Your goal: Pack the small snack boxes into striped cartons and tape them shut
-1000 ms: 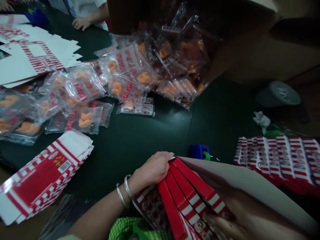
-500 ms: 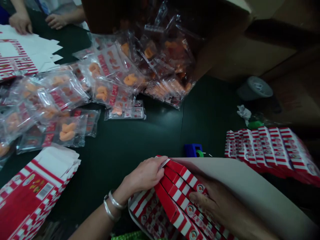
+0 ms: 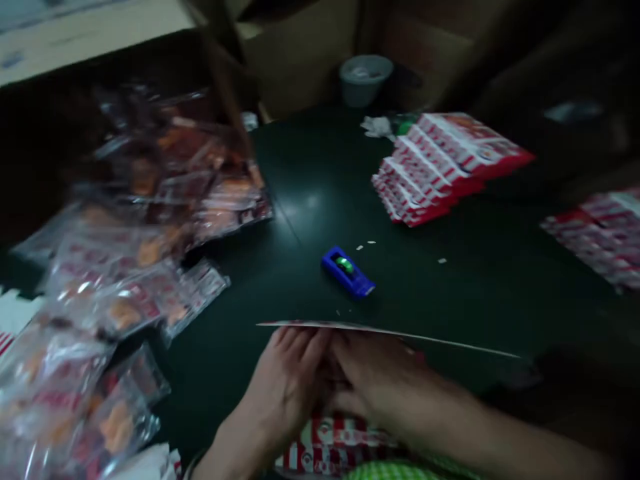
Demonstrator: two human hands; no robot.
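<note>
My left hand (image 3: 293, 377) and my right hand (image 3: 367, 373) are close together at the bottom centre, blurred by motion. The fingers of both hands bend inward beneath the edge of a thin upright cardboard flap (image 3: 390, 332). What lies between them is in shadow, and I cannot make it out. Just below my hands are red-and-white striped small boxes (image 3: 345, 433), partly covered by my wrists. A green checked cloth (image 3: 395, 471) shows at the bottom edge. Beyond the flap lies a blue tape dispenser (image 3: 347, 272) with a green roll.
Clear packets with orange pieces (image 3: 120, 313) spread over the left side, some spilling from a large carton (image 3: 220, 73). Striped boxes (image 3: 440, 167) lean in a row at the back right, with more striped boxes (image 3: 600, 233) at the right edge. A grey bin (image 3: 365, 80) stands behind.
The view has swung right. My left hand has left the upper corner of the striped boxes, and both hands are now together by the flap. The co-worker's hands are out of view.
</note>
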